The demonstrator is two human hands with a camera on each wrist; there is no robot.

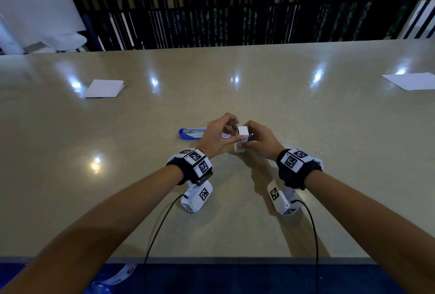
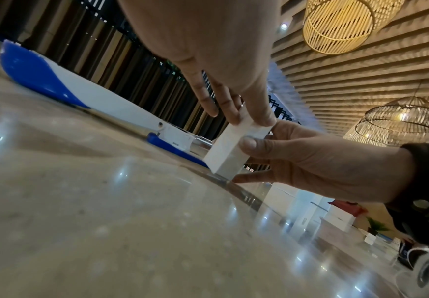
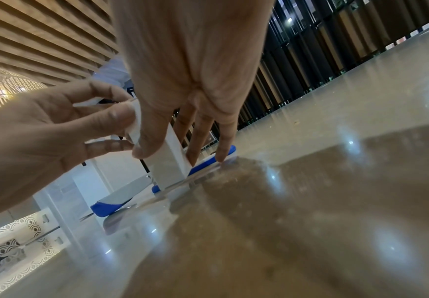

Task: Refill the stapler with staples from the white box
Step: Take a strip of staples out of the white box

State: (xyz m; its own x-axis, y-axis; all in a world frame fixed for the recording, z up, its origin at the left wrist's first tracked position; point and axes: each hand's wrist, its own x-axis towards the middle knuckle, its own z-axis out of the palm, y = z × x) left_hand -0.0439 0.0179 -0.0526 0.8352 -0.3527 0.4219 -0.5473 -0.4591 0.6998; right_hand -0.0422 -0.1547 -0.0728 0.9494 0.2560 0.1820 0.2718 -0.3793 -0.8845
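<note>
While the box [image 1: 242,139] stands on end on the surface [image 1: 306,129], tilted a little, both hands have it: the right hand [image 1: 260,139] has thumb and fingers curled round its body, thumb on the near face, and the left hand [image 1: 217,135] pinches its upper end, where a flap or tray seems to be coming out, though I cannot tell which. So each grip is closed on the box, and neither is free.

The box's long axis runs up from the surface toward the person's fingers, so its opening faces upward into the left grip; a pull along that axis is what I judge the next move needs, with the right hand steadying the lower part.

The stapler [image 1: 191,133] lies just behind the box and to the left, opened out flat, its long axis running left to right across the surface, blue end farthest left. Its near end is close by the base of the box, as the left wrist view shows. The left hand is the nearer one to it.

Well apart lie a folded paper [image 1: 104,88] at far left and a sheet [image 1: 410,81] at far right. Nothing stands between box and stapler; only the left hand itself overhangs the stapler's right end.
</note>
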